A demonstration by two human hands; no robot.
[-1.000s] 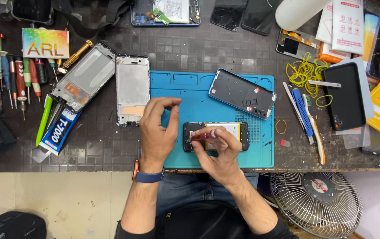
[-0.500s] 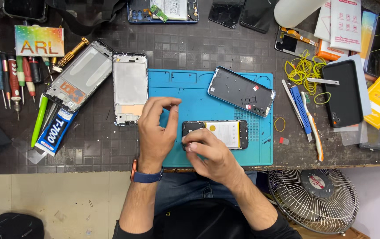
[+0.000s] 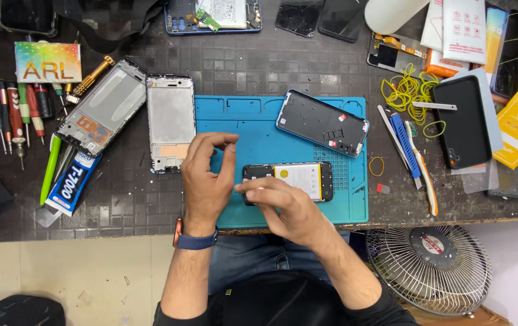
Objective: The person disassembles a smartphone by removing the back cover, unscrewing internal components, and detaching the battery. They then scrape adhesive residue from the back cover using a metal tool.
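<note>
An opened phone (image 3: 298, 180) with a yellow-white battery lies flat on the blue work mat (image 3: 259, 127). My right hand (image 3: 277, 202) rests on the phone's left end, fingers curled over it. My left hand (image 3: 206, 175) hovers just left of the phone, thumb and fingertips pinched together; whether something tiny sits between them I cannot tell. A detached phone back cover (image 3: 322, 122) lies tilted on the mat above the phone.
Two bare phone frames (image 3: 171, 121) (image 3: 102, 107) lie left of the mat beside a glue tube (image 3: 70, 184) and several screwdrivers (image 3: 5, 111). Yellow rubber bands (image 3: 407, 90), prying tools (image 3: 413, 157), a black phone (image 3: 461, 121) and boxes sit right. A fan (image 3: 431, 268) stands below the table edge.
My right hand slid left along the phone, uncovering the battery. My left hand's fingers drew together into a pinch. The view shifted slightly.
</note>
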